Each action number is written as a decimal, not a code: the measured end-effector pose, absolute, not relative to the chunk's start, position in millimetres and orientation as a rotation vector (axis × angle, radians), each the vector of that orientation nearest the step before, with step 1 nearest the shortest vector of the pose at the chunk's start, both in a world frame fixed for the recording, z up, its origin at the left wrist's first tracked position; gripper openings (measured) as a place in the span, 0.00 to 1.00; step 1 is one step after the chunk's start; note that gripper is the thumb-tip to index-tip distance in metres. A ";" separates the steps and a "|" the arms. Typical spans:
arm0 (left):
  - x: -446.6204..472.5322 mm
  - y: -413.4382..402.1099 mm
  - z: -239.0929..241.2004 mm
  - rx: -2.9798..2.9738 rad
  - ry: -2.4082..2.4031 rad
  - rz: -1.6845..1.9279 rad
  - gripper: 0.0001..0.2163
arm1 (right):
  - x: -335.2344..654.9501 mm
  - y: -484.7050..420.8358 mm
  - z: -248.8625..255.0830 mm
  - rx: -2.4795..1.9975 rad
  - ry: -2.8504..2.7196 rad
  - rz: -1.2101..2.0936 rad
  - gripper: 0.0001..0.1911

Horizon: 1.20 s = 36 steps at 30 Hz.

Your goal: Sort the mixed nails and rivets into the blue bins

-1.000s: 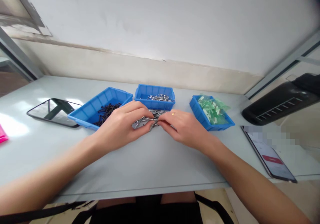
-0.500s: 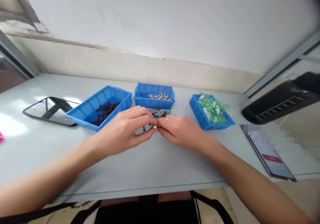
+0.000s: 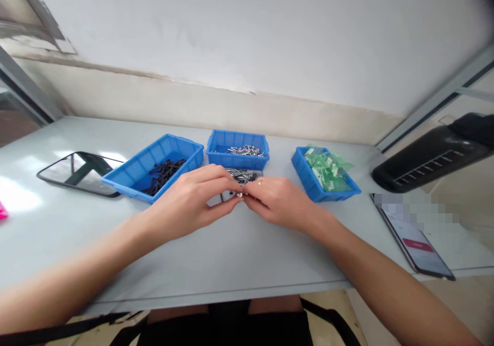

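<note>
My left hand (image 3: 193, 194) and my right hand (image 3: 276, 202) meet fingertip to fingertip over the table. Both are closed in a pinch around a small shiny metal piece (image 3: 240, 195), most of it covered by the fingers. A ring (image 3: 260, 182) is on a finger of the right hand. Just behind the fingertips lies a pile of silver screws (image 3: 243, 174), partly hidden by my hands. A blue bin (image 3: 127, 166) of black screws (image 3: 165, 174) stands beyond the left hand. Another blue bin (image 3: 219, 158) with silver screws (image 3: 247, 151) is behind the pile.
Right of my hands, a blue bin (image 3: 309, 174) holds green packets (image 3: 328, 168). A phone (image 3: 422, 248) lies near the table's right edge, with a black bottle (image 3: 420, 158) behind it. At the left lies a black-framed mirror (image 3: 92, 174). A wall (image 3: 239, 99) closes off the back.
The view has shifted very slightly. My hands keep the same pinch at the same place, and the metal piece between the fingertips looks slightly turned.
</note>
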State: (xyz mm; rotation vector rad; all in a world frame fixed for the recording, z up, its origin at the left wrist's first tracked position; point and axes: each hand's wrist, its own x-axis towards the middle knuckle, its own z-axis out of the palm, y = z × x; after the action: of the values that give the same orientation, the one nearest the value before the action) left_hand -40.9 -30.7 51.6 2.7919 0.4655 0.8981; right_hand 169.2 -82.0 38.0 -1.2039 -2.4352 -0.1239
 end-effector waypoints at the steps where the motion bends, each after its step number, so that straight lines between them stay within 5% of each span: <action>1: -40.9 -30.6 51.8 2.789 0.486 0.912 0.05 | 170.0 -82.0 38.6 -1.195 -2.421 -0.127 0.11; 14: -40.9 -24.3 49.9 2.721 0.671 0.878 0.05 | 173.7 -85.5 49.6 -0.940 -2.202 -0.418 0.09; 36: -39.2 -29.7 52.3 2.725 0.507 0.849 0.04 | 165.5 -91.8 50.0 -0.889 -2.160 -0.438 0.08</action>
State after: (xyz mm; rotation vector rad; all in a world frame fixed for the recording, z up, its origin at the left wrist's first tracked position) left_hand -39.2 -29.7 52.3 2.7254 0.5069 0.8489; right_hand 165.5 -91.8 50.0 -0.8892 -2.1601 -0.4381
